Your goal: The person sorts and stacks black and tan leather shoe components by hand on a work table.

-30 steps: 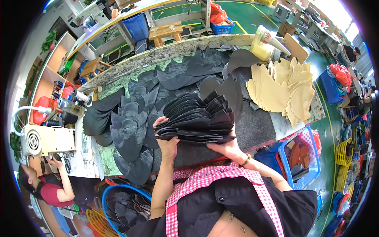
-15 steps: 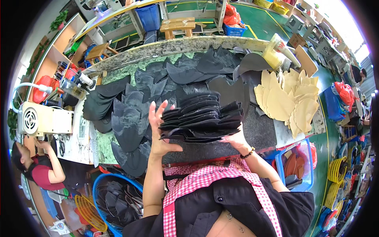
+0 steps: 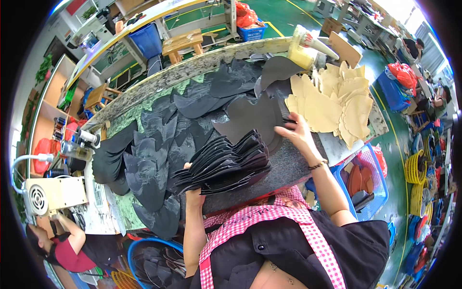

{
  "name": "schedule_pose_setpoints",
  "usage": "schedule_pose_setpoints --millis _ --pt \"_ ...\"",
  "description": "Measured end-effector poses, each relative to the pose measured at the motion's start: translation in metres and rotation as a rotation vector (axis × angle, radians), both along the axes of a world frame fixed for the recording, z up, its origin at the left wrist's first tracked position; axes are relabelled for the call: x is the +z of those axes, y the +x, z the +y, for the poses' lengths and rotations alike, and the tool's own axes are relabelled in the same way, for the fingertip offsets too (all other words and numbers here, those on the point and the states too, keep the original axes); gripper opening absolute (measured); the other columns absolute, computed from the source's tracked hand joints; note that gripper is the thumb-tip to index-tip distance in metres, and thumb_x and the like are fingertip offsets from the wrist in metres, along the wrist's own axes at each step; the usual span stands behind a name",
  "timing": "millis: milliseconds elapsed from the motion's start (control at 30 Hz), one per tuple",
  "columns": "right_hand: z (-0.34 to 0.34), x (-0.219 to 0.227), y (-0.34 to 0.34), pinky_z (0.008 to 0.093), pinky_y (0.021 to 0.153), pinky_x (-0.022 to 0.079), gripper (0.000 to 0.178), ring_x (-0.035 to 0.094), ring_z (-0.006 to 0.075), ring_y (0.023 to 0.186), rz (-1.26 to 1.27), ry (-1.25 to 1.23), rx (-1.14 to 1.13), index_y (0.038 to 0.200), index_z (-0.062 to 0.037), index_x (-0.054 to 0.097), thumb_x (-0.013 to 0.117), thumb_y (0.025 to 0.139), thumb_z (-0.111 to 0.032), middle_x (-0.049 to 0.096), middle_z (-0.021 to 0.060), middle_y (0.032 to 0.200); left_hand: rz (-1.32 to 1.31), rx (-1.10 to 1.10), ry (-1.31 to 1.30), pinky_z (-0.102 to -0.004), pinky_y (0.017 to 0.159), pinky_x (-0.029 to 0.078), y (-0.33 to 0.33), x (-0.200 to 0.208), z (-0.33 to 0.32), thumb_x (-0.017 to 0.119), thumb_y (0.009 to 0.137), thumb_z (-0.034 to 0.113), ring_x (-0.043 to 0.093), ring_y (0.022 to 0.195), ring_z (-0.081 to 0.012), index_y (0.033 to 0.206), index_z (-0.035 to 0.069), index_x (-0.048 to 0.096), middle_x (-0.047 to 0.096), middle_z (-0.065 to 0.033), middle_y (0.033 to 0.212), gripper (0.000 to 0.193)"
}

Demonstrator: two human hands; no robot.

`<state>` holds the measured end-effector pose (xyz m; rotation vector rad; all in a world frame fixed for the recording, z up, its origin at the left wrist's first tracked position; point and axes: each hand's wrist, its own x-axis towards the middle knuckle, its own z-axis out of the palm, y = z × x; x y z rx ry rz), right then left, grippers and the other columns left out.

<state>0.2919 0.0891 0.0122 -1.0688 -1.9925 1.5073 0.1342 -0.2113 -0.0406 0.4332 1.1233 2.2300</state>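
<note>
My left hand [image 3: 195,198] is closed around a thick stack of black cut leather-like pieces [image 3: 226,164], held fanned and tilted over the near part of the table; most of its fingers are hidden behind the stack. Farther right, my right hand [image 3: 301,136] reaches beside the beige pile, with the dark edges of a few thin black pieces [image 3: 289,122] between its thumb and fingers. Smooth dark curved pieces [image 3: 255,115] lie just left of that hand. Overlapping black pieces with whitish smears [image 3: 149,164] cover the table's left and far parts.
Beige cut pieces [image 3: 332,98] are heaped at the table's right, near a yellowish container [image 3: 303,55]. Blue baskets [image 3: 380,185] stand at the right and lower left. A cream machine [image 3: 55,195] is at the left, where another person [image 3: 72,248] sits.
My right hand has let go of the stack and moved right to the thin black pieces near the beige heap. The stack, now in my left hand alone, has lowered and tilted; the view has shifted.
</note>
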Motion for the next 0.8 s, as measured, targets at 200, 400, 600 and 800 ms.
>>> schedule_pose_setpoints --millis 200,400,600,800 --pt "-0.01 -0.006 -0.029 0.0276 0.085 0.046 0.044 0.056 0.0138 0.097 0.249 -0.183 0.221 0.118 0.0061 0.049 0.066 0.079 -0.007 0.06 0.0106 0.108 -0.078 -0.196 0.121 -0.0329 0.094 0.043 0.002 -0.006 0.001 0.057 0.089 0.016 0.05 0.114 -0.0185 0.108 0.011 0.047 0.05 -0.0086 0.126 0.022" --pt "-0.054 0.011 -0.001 0.0247 0.084 0.044 0.032 0.054 0.0086 0.095 0.483 -0.145 0.559 0.112 -0.0024 0.054 0.058 0.081 0.005 0.06 0.0039 0.1 -0.16 -0.132 0.217 -0.0364 0.105 0.034 0.012 0.03 0.02 0.055 0.09 0.021 0.024 0.135 -0.0198 0.121 0.005 0.045 0.024 -0.0116 0.148 0.036" --pt "-0.059 0.022 0.019 0.0318 0.111 0.011 0.096 0.017 0.0179 0.135 0.369 -0.362 1.1 0.144 -0.0022 0.004 0.065 0.07 -0.006 0.023 0.0114 0.146 -0.304 -0.081 0.15 -0.0369 0.098 0.039 0.003 -0.017 0.008 0.055 0.09 0.028 0.049 0.114 -0.0214 0.129 0.008 0.039 0.05 -0.0082 0.124 0.047" --pt "-0.078 0.019 0.012 0.0309 0.079 0.048 0.051 0.059 0.0155 0.087 0.339 -0.299 0.278 0.104 0.0021 0.06 0.081 0.061 -0.014 0.063 0.0085 0.1 0.136 0.122 -0.198 -0.037 0.101 0.033 0.036 0.058 0.076 0.058 0.087 0.027 0.043 0.12 -0.0235 0.135 0.007 0.029 0.045 -0.01 0.125 0.06"
